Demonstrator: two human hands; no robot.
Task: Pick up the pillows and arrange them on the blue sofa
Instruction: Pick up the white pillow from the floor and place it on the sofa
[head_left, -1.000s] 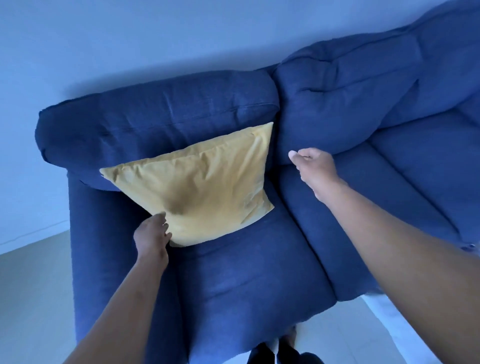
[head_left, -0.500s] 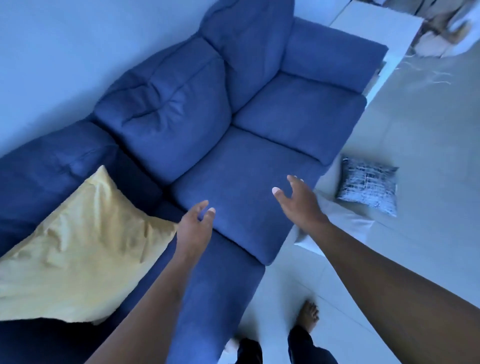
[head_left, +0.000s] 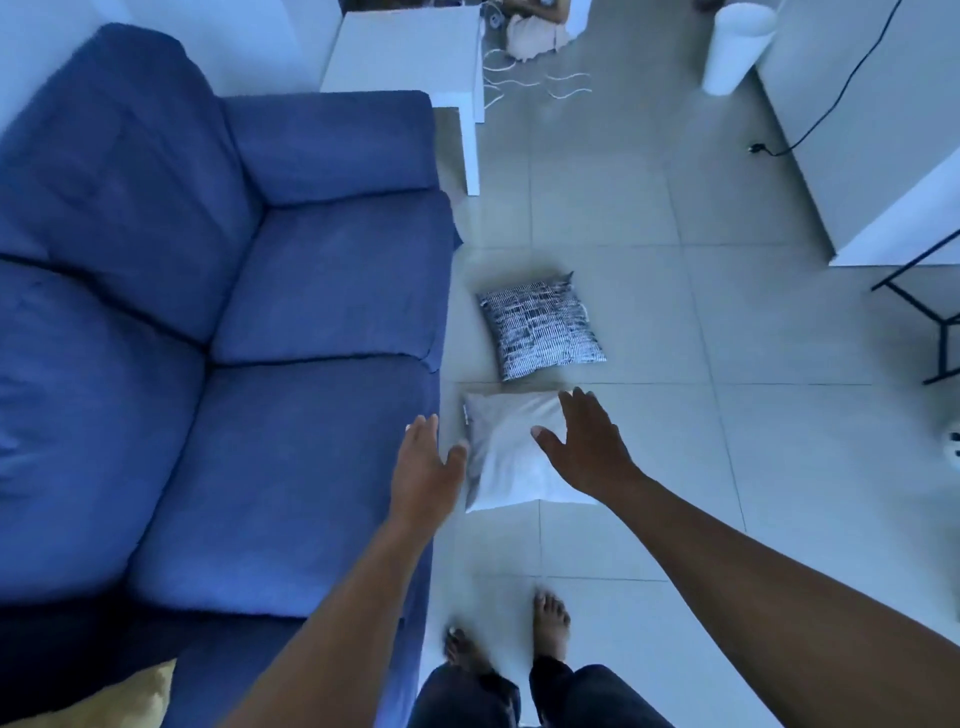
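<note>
Progress check: one yellow pillow (head_left: 132, 693) shows at the bottom left corner of the view, resting on the blue sofa (head_left: 291, 467), so I count that one as placed. Two remain on the floor (head_left: 675, 519): a plain white pillow (head_left: 506, 457) just beside the sofa's front edge, and a dark patterned pillow (head_left: 540, 327) lying just beyond it, the two near each other but apart. I judge the task roughly one third done. Left hand (head_left: 426, 467) is spread wide, grip empty, hovering over the sofa's front edge at the white pillow's left side. Right hand (head_left: 587, 447) is also spread wide, grip empty, above the pillow's right half, thumb pointing inward. The white pillow sits between the two hands; I cannot tell whether either palm touches the fabric. Both seat cushions ahead are free for the remaining pillows.
</note>
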